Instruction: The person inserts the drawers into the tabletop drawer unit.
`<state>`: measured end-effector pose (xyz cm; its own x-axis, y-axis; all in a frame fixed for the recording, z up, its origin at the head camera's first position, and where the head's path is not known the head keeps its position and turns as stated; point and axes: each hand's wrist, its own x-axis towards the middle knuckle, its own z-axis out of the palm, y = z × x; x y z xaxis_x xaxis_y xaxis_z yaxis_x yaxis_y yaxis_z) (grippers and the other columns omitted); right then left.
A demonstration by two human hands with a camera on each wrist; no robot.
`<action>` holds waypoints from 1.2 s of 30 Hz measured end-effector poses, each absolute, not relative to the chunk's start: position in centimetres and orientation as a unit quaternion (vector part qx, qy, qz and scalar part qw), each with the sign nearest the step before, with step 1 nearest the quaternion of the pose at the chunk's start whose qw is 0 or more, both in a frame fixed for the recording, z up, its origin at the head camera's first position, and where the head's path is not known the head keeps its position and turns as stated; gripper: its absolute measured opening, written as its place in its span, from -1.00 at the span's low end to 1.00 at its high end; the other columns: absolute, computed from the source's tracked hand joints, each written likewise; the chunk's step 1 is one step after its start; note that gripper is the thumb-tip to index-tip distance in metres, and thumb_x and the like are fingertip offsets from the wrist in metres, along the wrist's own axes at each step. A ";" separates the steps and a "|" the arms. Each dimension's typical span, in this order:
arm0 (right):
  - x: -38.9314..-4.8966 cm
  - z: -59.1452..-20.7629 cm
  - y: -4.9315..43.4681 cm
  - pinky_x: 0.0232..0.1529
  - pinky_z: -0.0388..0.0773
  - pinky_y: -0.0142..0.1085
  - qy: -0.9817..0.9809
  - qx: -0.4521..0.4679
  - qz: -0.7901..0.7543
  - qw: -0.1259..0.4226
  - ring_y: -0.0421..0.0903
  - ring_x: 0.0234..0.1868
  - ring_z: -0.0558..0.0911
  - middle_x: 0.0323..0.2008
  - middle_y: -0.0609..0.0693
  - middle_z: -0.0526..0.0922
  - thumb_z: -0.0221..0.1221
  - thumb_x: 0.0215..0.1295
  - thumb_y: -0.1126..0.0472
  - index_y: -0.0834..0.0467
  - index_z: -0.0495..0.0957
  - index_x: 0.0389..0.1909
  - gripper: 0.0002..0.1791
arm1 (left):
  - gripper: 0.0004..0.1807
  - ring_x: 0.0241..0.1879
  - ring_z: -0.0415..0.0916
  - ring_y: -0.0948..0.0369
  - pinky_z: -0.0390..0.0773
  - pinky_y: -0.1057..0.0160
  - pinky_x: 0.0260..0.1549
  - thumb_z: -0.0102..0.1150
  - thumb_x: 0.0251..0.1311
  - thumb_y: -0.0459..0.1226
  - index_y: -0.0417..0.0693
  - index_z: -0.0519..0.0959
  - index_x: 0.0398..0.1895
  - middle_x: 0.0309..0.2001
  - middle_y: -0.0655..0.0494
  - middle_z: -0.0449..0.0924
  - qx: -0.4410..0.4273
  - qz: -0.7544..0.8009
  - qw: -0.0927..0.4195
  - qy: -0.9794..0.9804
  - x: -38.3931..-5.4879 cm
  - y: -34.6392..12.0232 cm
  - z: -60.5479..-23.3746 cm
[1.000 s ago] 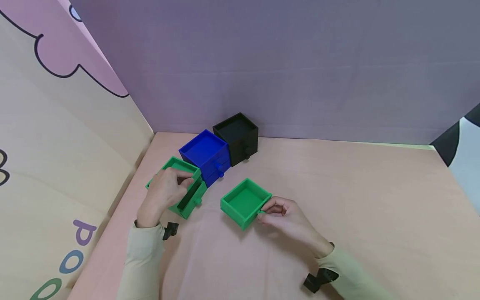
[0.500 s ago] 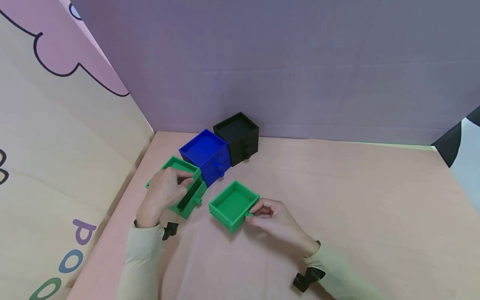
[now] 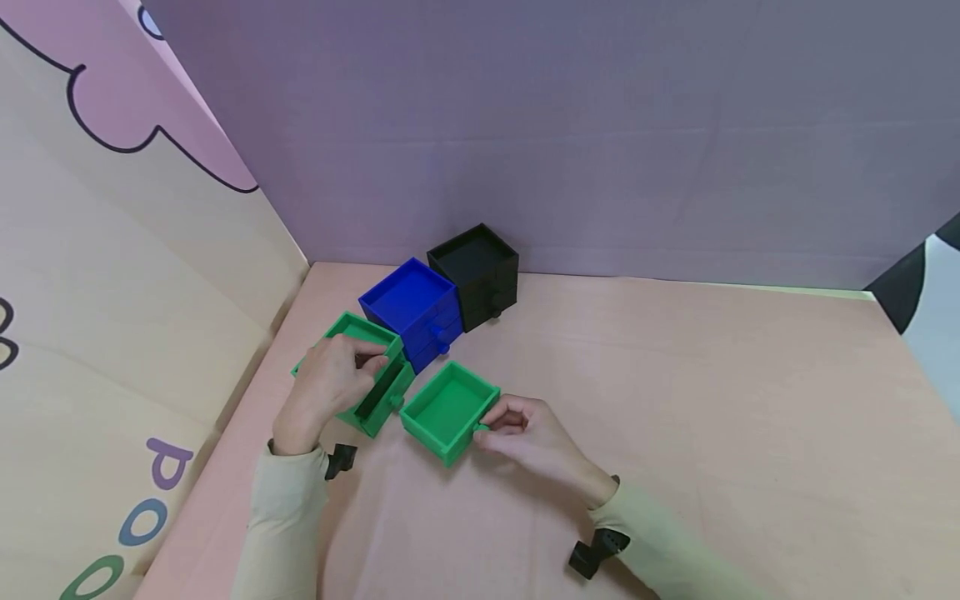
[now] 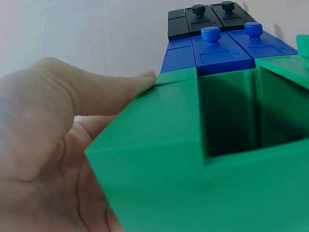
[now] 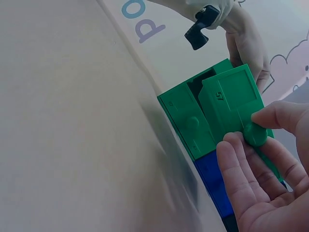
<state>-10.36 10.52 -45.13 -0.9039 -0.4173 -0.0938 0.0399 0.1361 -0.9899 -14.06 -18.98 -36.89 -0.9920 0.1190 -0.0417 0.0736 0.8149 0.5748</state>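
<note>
A small green drawer cabinet (image 3: 352, 325) with a tray-like top stands at the left of the table. My left hand (image 3: 327, 385) grips its top part; in the left wrist view the thumb lies along the edge of the green casing (image 4: 149, 125). An upper slot gapes open, while a lower drawer with a round knob (image 5: 192, 122) sits in place. My right hand (image 3: 525, 433) pinches the knob (image 5: 255, 134) of a pulled-out green drawer (image 3: 450, 410), held above the table just right of the cabinet. Nothing lies inside this drawer.
Touching the green cabinet is a blue drawer cabinet (image 3: 411, 304), and behind that a black one (image 3: 476, 275). A grey-purple wall (image 3: 570, 133) closes off the back, and a printed wall panel (image 3: 150, 283) rises at left. The table (image 3: 675, 400) has a pink cloth.
My right hand has carried the green drawer leftward, closer to the green cabinet. The left hand keeps its grip and stays in the same spot.
</note>
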 end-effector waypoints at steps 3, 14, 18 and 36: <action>-10.4 -45.0 10.1 -0.22 0.68 -0.43 0.731 -0.129 -0.645 0.180 -0.23 -0.25 0.75 -0.22 0.07 0.79 0.40 0.29 0.36 0.39 0.66 -0.17 -0.80 | -0.69 -0.79 0.19 0.27 0.15 0.37 -0.72 0.24 0.49 -0.25 -0.10 0.76 0.19 -0.67 0.12 0.57 0.051 0.301 0.040 0.951 -14.1 -19.0 -36.8; -10.6 -44.8 9.0 -0.16 0.71 -0.40 0.733 -0.123 -0.642 0.190 -0.17 -0.19 0.76 -0.13 0.13 0.79 0.41 0.31 0.32 0.33 0.67 -0.14 -0.81 | -0.69 -0.77 0.21 0.27 0.15 0.36 -0.70 0.25 0.48 -0.26 -0.11 0.76 0.18 -0.72 0.12 0.51 0.058 0.296 0.033 0.953 -14.1 -19.2 -37.0; -10.6 -44.9 8.6 -0.18 0.71 -0.40 0.730 -0.125 -0.645 0.191 -0.19 -0.21 0.76 -0.15 0.10 0.79 0.41 0.31 0.33 0.34 0.67 -0.14 -0.81 | -0.69 -0.76 0.24 0.26 0.18 0.35 -0.69 0.25 0.48 -0.25 -0.11 0.76 0.18 -0.69 0.12 0.55 0.058 0.295 0.035 0.953 -14.1 -19.1 -36.9; -10.9 -45.0 6.2 -0.19 0.70 -0.40 0.713 -0.113 -0.666 0.191 -0.17 -0.19 0.76 -0.14 0.12 0.80 0.40 0.32 0.32 0.33 0.68 -0.12 -0.80 | -0.70 -0.43 0.63 0.20 0.45 0.25 -0.50 0.27 0.46 -0.25 -0.10 0.78 0.15 -0.16 -0.07 0.85 0.059 0.289 0.028 0.955 -14.3 -19.2 -36.9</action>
<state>-10.95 6.16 -44.97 -0.9016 -0.4152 -0.1211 0.0926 0.0883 -0.9918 -14.32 -19.18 -36.90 -0.9914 0.1298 -0.0192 0.0974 0.8260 0.5552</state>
